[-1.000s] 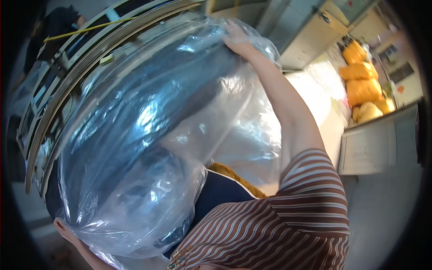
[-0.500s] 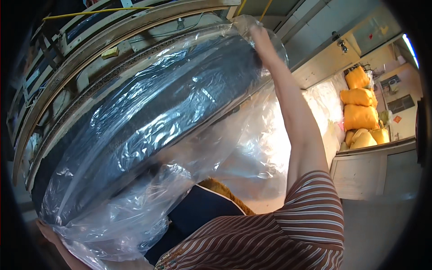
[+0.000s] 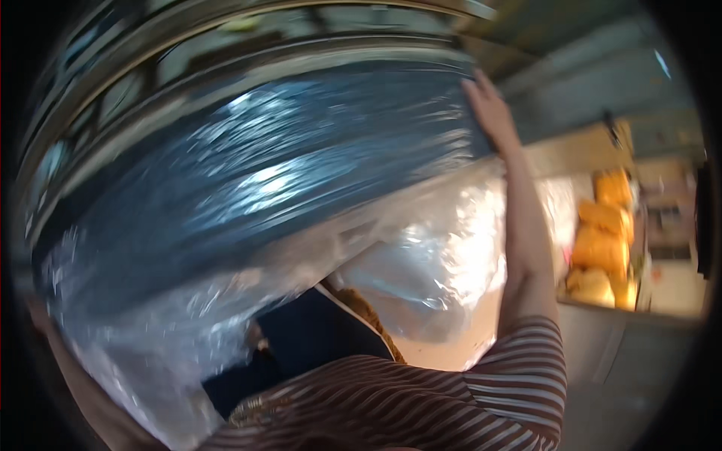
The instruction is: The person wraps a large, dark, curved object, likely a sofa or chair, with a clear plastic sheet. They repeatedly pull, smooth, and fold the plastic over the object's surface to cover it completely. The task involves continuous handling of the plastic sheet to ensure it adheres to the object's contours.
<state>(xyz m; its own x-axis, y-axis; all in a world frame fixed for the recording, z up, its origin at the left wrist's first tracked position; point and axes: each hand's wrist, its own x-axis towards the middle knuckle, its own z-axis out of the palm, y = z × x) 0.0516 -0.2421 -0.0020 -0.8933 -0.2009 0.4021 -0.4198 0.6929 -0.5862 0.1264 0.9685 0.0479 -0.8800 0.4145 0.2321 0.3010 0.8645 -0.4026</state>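
A large clear plastic sheet (image 3: 323,180) lies over a long dark blue surface and hangs in folds down its near side. My right hand (image 3: 492,113) rests on the right end of the covered surface. Its fingers are stretched out, with none of them wrapped round the plastic. My left hand (image 3: 39,316) is at the far left by the sheet's edge, blurred and partly lost in the dark rim, so its fingers cannot be made out.
Behind the dark surface runs a curved-looking rail frame (image 3: 316,11). Crumpled clear plastic (image 3: 444,255) lies on a pale surface under my right arm. Stacked yellow-orange bundles (image 3: 602,240) stand at the right. Dark blue cloth (image 3: 323,331) is close to my body.
My right hand has come down and slightly right from the far corner, its bunched plastic now lying flatter along the dark surface. My left hand has moved up and left. The view has shifted and blurred.
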